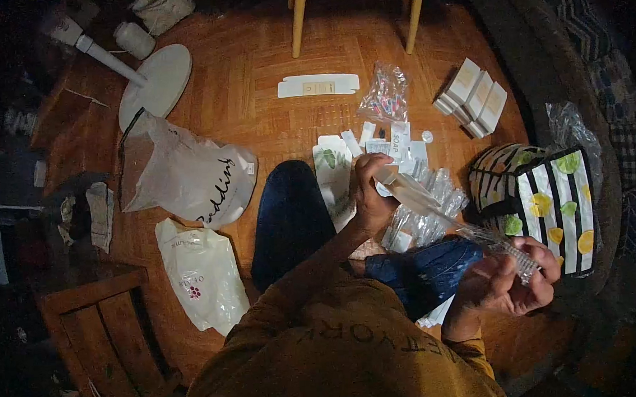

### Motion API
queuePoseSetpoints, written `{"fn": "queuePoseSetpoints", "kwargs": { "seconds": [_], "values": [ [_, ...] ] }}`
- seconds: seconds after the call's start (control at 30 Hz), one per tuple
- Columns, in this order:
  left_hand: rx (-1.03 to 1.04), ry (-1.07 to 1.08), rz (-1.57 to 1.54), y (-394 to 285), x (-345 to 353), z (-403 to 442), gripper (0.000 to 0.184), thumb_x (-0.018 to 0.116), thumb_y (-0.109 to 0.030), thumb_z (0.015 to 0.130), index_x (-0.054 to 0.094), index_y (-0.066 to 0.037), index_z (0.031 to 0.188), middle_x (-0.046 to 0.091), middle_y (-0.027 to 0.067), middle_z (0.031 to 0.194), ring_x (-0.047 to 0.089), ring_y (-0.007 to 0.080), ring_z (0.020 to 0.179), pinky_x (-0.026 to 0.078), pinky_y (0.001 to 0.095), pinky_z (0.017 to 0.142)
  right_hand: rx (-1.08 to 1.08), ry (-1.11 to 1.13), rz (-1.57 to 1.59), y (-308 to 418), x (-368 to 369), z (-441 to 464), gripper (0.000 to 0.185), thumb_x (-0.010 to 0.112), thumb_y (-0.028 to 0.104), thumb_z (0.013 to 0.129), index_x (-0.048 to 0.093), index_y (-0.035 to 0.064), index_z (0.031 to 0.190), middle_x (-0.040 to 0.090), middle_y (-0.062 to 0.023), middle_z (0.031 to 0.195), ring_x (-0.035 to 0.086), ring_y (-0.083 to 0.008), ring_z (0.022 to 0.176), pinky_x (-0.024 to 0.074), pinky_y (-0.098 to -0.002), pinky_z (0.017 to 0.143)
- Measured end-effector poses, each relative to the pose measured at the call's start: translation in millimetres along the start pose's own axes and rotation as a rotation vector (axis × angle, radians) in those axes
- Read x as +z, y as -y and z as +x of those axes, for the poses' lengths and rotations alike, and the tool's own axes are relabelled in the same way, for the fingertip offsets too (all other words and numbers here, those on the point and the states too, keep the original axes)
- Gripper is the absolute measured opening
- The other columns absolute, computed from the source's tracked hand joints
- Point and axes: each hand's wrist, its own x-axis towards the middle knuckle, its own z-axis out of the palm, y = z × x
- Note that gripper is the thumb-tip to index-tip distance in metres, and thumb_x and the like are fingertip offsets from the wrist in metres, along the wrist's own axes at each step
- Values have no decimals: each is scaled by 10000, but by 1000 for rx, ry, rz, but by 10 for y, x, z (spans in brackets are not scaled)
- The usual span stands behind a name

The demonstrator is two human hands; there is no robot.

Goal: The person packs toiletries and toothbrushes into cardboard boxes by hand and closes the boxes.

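A long strip of clear plastic packaging stretches between my two hands, with a pale flat piece at its upper left end. My left hand grips that end, thumb and fingers closed. Lower right, my right hand pinches the other end, which has a ridged, printed look. What the pale piece is, I cannot make out. Beneath the strip lies a pile of clear plastic packets on the floor. Beside it are a small white packet marked SOAP and a white carton with green leaves.
A clear bag of small colourful items and a flattened white box lie ahead. White boxes are stacked at right, above a striped fruit-print bag. Leftward are a bedding bag, a cream plastic bag and a round white base.
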Motion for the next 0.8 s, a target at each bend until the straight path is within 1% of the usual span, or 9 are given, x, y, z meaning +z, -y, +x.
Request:
{"fn": "queuePoseSetpoints", "kwargs": {
  "seconds": [0.17, 0.27, 0.37, 0.43, 0.5, 0.53, 0.7, 0.77, 0.8],
  "values": [
    [23, 26, 96, 32, -17, -11, 650, 777, -62, 513, 437, -75, 1067, 511, 126, 998, 490, 314, 940, 381, 420, 828, 136, 144, 148, -38, 150, -238, 261, 644, 36, 734, 507, 73, 953, 479, -130, 939, 575, -271, 737, 513, -343, 637],
    [99, 59, 104, 51, -34, -25, 609, 771, -131, 551, 448, -57, 1061, 512, 129, 1001, 491, 320, 935, 383, 422, 818, 196, 449, 25, -121, 272, -392, 192, 721, 31, 654, 613, 15, 812, 587, -151, 932, 599, -280, 798, 494, -353, 686],
    [125, 114, 188, 85, -114, -99, 584, 759, -192, 588, 454, -44, 1063, 509, 133, 1007, 490, 323, 933, 380, 426, 815, 103, 541, -187, -263, 322, -483, 227, 740, 27, 620, 618, 19, 812, 595, -130, 924, 588, -266, 756, 455, -340, 681],
    [34, 138, 201, 83, -175, -243, 608, 775, -210, 573, 458, -40, 1062, 506, 138, 1010, 491, 324, 929, 386, 427, 803, 99, 577, -315, -281, 330, -532, 208, 743, 75, 623, 631, 50, 797, 586, -101, 921, 563, -263, 781, 387, -357, 748],
    [-209, 151, 260, 44, -202, -312, 660, 796, -220, 541, 453, -42, 1076, 503, 143, 1013, 486, 324, 934, 372, 436, 819, 162, 664, -457, -330, 329, -600, 180, 728, 166, 650, 643, 91, 790, 555, -98, 972, 515, -268, 905, 322, -379, 820],
    [-130, 195, 394, 27, -285, -339, 712, 790, -130, 516, 428, -73, 1126, 478, 118, 1043, 453, 301, 997, 338, 418, 875, 207, 686, -502, -358, 333, -649, 158, 701, 228, 679, 653, 118, 783, 518, -101, 1035, 451, -287, 1017, 279, -390, 876],
    [-20, 328, 603, 322, -650, -427, 736, 800, -193, 524, 429, -87, 1151, 459, 121, 1091, 434, 312, 1012, 310, 461, 885, 258, 979, -520, -636, 470, -616, 158, 669, 232, 715, 661, 93, 789, 518, -118, 1060, 443, -303, 1042, 295, -381, 897],
    [-50, 234, 591, 356, -726, -329, 632, 787, -172, 564, 459, -84, 1098, 469, 116, 1047, 448, 295, 993, 348, 430, 857, 625, 1080, 176, -1020, 562, -678, 154, 637, 217, 740, 660, 82, 809, 541, -115, 1059, 468, -262, 1033, 341, -376, 883],
    [-49, 234, 593, 378, -754, -273, 632, 787, -172, 564, 459, -84, 1098, 469, 116, 1047, 448, 295, 993, 348, 430, 857, 1074, 944, 520, -1193, 637, -654, 143, 605, 179, 785, 654, 52, 829, 586, -86, 984, 524, -191, 944, 394, -337, 840]
  ]
}}
